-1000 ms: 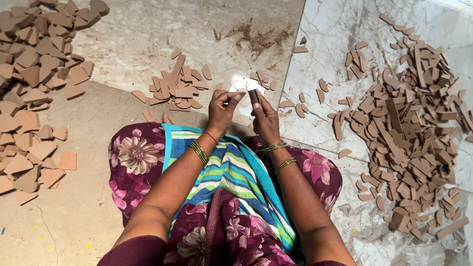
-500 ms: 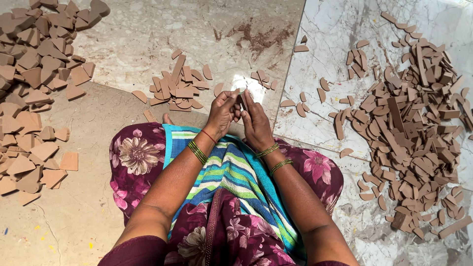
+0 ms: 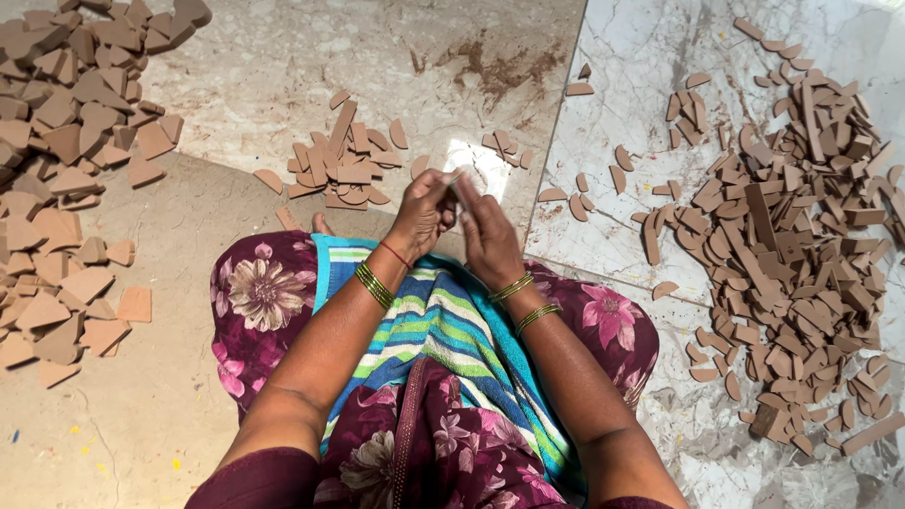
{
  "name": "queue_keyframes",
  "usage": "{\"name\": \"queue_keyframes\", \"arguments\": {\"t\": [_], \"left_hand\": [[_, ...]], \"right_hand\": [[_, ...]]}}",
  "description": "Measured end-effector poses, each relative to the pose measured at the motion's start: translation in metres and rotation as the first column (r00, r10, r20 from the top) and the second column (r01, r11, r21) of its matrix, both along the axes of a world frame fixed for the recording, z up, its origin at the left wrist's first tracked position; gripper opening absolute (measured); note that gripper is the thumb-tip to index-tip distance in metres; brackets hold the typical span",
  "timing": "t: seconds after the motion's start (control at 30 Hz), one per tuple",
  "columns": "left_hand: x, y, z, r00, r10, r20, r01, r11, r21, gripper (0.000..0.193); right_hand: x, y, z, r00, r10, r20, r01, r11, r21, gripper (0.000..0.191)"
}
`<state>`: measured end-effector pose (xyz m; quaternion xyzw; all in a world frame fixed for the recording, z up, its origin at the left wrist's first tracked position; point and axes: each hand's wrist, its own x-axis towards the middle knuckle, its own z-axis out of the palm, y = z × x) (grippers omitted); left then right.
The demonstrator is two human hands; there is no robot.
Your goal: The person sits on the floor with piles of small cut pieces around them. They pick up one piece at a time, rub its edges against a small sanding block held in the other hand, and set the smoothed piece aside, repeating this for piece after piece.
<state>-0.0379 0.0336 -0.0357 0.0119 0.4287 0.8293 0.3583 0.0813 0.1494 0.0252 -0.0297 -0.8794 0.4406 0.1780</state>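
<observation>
Both hands, left [image 3: 421, 212] and right [image 3: 485, 231], pinched one thin piece [image 3: 456, 179] between closed fingers; uneven pressure could snap it.

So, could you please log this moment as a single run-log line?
left hand: pinching a thin pale strip | right hand: touching same strip | ahead: small heap of brown clay offcuts | seat: marble floor
</observation>
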Motion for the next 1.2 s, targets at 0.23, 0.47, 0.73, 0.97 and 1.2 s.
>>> {"name": "queue_keyframes", "arguments": {"t": [0.23, 0.47, 0.73, 0.97, 1.2], "left_hand": [[0.015, 0.005, 0.019, 0.981, -0.193, 0.023, 0.192, 0.98, 0.052, 0.018], [0.009, 0.004, 0.018, 0.998, -0.036, 0.046, 0.029, 0.99, 0.141, 0.026], [0.016, 0.012, 0.005, 0.989, -0.034, -0.146, 0.04, 0.998, 0.039, 0.031], [0.011, 0.004, 0.025, 0.974, -0.109, -0.2, 0.125, 0.99, 0.066, 0.022], [0.012, 0.0, 0.042, 0.942, -0.23, -0.245, 0.212, 0.972, -0.098, 0.018]], "right_hand": [[-0.019, 0.03, -0.014, 0.98, -0.117, 0.161, 0.182, 0.855, -0.486, 0.057], [-0.009, 0.014, -0.011, 0.994, -0.105, 0.041, 0.113, 0.948, -0.299, 0.054], [-0.008, 0.009, -0.012, 0.997, -0.039, -0.069, 0.029, 0.99, -0.136, 0.054], [-0.007, 0.016, -0.014, 0.998, -0.012, 0.057, 0.04, 0.862, -0.505, 0.057], [-0.006, 0.018, -0.014, 0.998, 0.015, 0.06, 0.021, 0.828, -0.56, 0.058]]}}
